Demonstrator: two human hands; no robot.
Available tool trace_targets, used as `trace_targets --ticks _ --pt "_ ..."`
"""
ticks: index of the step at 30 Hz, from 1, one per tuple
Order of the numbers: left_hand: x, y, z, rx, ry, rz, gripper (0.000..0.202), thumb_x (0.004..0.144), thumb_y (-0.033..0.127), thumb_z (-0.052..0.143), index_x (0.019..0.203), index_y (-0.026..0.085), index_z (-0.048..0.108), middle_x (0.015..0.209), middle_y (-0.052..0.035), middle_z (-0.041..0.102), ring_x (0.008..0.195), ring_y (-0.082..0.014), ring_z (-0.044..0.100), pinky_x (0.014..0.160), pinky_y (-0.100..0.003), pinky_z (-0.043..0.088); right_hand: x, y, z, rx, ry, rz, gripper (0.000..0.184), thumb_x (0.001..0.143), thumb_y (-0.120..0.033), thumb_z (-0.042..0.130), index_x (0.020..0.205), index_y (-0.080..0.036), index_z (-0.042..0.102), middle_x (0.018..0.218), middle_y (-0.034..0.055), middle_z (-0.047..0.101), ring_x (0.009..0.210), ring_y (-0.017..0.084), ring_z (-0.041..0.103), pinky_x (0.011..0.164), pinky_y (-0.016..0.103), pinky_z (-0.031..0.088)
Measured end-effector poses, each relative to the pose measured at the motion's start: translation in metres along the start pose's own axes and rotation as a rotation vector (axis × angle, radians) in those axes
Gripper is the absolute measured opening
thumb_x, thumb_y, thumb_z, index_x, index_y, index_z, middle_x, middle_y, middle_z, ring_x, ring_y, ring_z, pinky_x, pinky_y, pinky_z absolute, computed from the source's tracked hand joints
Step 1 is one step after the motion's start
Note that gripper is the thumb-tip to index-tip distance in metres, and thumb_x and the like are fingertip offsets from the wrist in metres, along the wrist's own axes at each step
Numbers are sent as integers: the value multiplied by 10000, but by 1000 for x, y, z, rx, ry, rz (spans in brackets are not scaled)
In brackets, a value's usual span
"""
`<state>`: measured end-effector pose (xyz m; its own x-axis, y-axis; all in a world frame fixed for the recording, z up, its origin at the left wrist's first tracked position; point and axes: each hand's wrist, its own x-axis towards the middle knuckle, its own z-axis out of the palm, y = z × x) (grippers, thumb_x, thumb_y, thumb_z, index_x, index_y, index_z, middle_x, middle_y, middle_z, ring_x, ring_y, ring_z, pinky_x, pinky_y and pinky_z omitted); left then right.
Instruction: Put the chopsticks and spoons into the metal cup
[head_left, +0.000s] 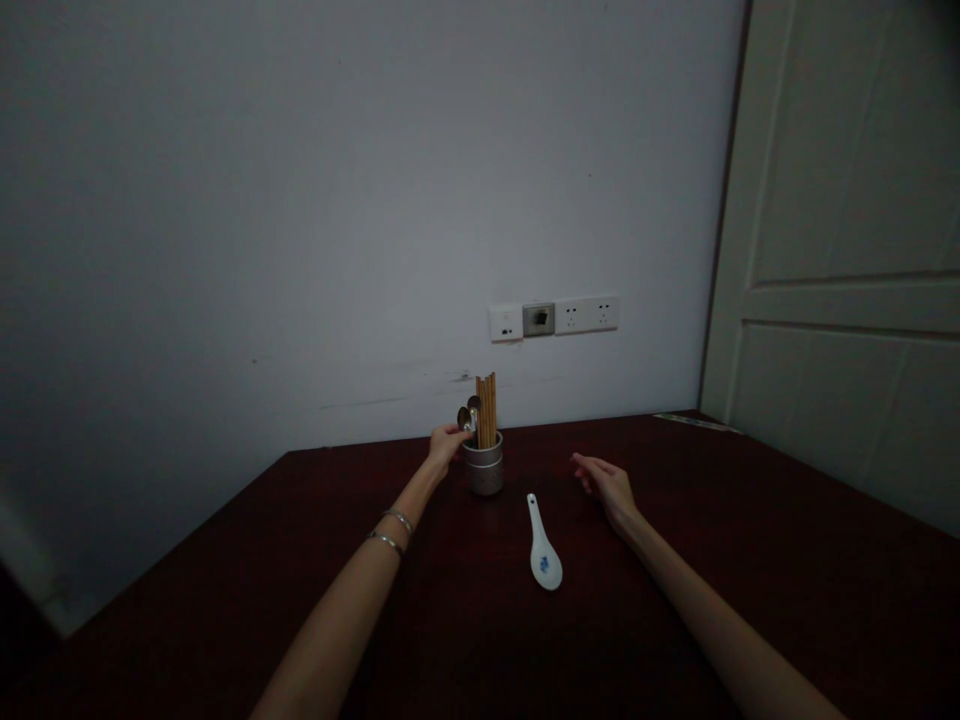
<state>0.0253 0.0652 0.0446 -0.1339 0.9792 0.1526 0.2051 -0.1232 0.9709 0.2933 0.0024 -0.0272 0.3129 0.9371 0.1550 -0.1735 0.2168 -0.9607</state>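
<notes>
My left hand reaches to the left side of a grey metal cutlery holder. Its thumb and fingers pinch a metal spoon just above the rim, and a second metal spoon stands close behind. Several wooden chopsticks stand upright in the holder. Over the table to the right, my right hand is held with loosely bent, parted fingers and nothing in them. Between it and the holder, nearer to me, lies a white soup spoon with a blue motif in its bowl, its handle pointing away.
The dark red table meets a pale wall just behind the holder. Wall sockets and a switch sit above it. A panelled white door borders the right side. A thin flat strip lies at the table's back right.
</notes>
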Motion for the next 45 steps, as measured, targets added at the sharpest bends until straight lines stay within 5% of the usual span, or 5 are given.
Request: trace_targets --ticks 14,26,35,45 --pt "-2 3 -2 27 -50 -11 222 607 268 673 765 119 629 500 31 503 413 -56 397 380 -174 239 3 2 0 -49 -3 -14 351 548 -452 680 644 -118 630 529 9 564 402 62 416 361 183 300" --pt "-3 -8 -27 -51 -63 115 615 630 362 678 1174 165 469 717 13 530 404 -20 400 333 -147 240 1 0 1 -73 -42 -3 330 554 -413 654 708 -120 662 538 12 579 403 76 426 373 203 305" --pt "-17 -44 -62 -208 45 29 485 673 425 619 1061 149 525 838 -47 560 426 -16 439 317 -124 267 1 3 -2 -92 -87 -25 321 573 -381 626 745 -114 674 565 15 590 431 76 443 386 192 312" --pt "-22 -65 -66 -284 89 -61 378 693 406 587 965 146 547 847 -52 572 410 -24 456 310 -131 281 -6 -2 10 -245 -220 -15 248 606 -350 636 702 -124 662 556 22 610 422 78 475 371 178 349"
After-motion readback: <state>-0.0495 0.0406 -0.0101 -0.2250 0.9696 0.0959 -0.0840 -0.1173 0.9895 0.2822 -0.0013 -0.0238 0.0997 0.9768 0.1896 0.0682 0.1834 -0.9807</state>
